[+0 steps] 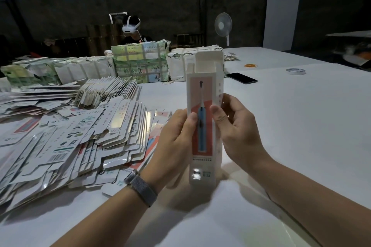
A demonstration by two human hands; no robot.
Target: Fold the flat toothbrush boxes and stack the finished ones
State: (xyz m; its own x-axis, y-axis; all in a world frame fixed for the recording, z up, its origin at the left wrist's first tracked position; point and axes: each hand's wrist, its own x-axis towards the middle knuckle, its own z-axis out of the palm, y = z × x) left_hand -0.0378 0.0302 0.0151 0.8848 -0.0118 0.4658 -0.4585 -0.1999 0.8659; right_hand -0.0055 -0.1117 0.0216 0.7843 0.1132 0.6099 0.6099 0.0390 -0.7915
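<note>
A tall white toothbrush box (203,90) with a pink panel and a blue brush picture stands upright in the middle, opened into a tube, its top flap raised. My left hand (174,138) grips its left side, thumb on the front. My right hand (234,126) grips its right side, thumb pressed on the front panel. A big heap of flat unfolded boxes (84,138) lies on the white table (291,126) to the left.
Wrapped bundles of stock (140,62) line the far table edge, with a person in a headset behind them. A black phone (242,77), a tape roll (295,71) and an orange ring (249,65) lie at the back right. A fan (223,26) stands beyond.
</note>
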